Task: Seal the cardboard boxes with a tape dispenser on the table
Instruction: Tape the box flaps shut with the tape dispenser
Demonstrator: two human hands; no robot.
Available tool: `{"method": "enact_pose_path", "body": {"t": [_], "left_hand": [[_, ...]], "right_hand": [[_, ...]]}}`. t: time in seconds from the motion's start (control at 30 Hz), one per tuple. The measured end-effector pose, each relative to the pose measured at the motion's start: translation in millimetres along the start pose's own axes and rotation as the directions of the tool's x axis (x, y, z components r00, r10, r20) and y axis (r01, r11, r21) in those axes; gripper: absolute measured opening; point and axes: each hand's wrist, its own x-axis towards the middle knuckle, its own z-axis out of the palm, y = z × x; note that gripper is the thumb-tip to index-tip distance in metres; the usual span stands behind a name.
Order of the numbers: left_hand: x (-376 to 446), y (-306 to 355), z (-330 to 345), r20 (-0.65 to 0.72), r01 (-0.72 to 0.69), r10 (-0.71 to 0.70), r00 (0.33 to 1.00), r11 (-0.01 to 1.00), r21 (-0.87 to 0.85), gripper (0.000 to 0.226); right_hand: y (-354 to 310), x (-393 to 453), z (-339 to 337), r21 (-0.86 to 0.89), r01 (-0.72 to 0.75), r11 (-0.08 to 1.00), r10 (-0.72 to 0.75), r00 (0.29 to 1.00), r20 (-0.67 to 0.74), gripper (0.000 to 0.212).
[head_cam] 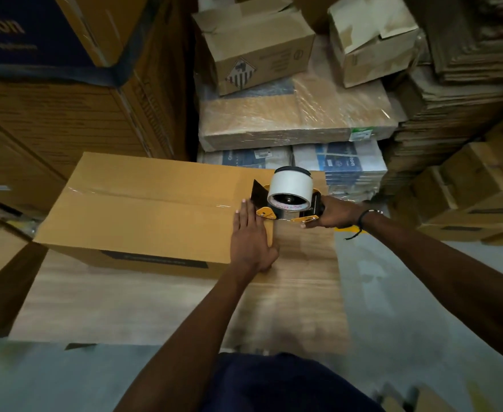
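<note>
**Tape dispenser at the box's right end, flat hand beside it**

A wooden table [155,304] carries a closed cardboard box [143,203], its top seam covered by a strip of clear tape [143,194] running towards the right end. The tape dispenser [288,197], yellow-framed with a pale roll, sits at that right end of the seam. The right hand [336,211] grips its handle, fingers curled round it, a dark band on the wrist. The left hand [251,239] lies flat on the box top just beside the dispenser, fingers straight and pressed down. Red print on the roll core is too blurred to read. Stacked cartons [259,43] stand behind.
</note>
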Motion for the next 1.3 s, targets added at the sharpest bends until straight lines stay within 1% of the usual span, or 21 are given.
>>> {"method": "enact_pose_path", "body": {"t": [0.07,0.2,0.27,0.3,0.4,0.5,0.67,0.77,0.9,1.17,1.3], "left_hand": [[1,-4,2,-0.008,-0.021,0.021,1.0,1.0,0.015,0.101],[2,-16,5,-0.049,-0.051,0.05,0.998,0.999,-0.009,0.109],[2,-15,7,-0.049,-0.054,0.053,0.997,0.998,-0.019,0.11],[3,-15,8,-0.046,-0.052,0.051,0.998,0.998,-0.021,0.111],[4,-14,10,-0.049,-0.04,0.039,0.998,0.999,-0.017,0.111],[3,-15,11,-0.064,-0.041,0.039,0.997,0.999,-0.026,0.107],[2,-14,10,-0.089,-0.043,0.04,0.995,0.999,-0.032,0.098],[1,-13,8,-0.081,-0.037,0.035,0.996,0.999,-0.023,0.096],[1,-13,6,-0.057,-0.041,0.041,0.998,0.999,-0.01,0.099],[2,-13,5,-0.047,-0.04,0.04,0.998,0.999,0.002,0.105],[2,-13,7,-0.078,-0.044,0.043,0.996,0.999,-0.014,0.097]], "right_hand": [[2,-6,-2,-0.037,-0.002,0.999,0.002,1.0,0.007,0.061],[28,-28,-10,-0.159,-0.135,0.978,0.137,0.991,-0.003,0.061],[44,-35,-6,-0.207,-0.185,0.961,0.18,0.983,-0.042,0.061],[50,-36,-3,-0.214,-0.196,0.957,0.189,0.98,-0.055,0.057],[52,-31,9,-0.222,-0.187,0.957,0.18,0.982,-0.05,0.046],[37,-28,10,-0.276,-0.184,0.943,0.172,0.983,-0.069,0.04],[15,-21,4,-0.323,-0.212,0.922,0.191,0.977,-0.097,0.023],[7,-18,1,-0.361,-0.209,0.909,0.179,0.977,-0.113,0.024],[4,-16,-3,-0.387,-0.185,0.903,0.159,0.982,-0.099,0.022],[7,-15,-1,-0.372,-0.19,0.908,0.158,0.981,-0.116,0.022],[9,-14,1,-0.366,-0.18,0.913,0.15,0.983,-0.109,0.021]]}}
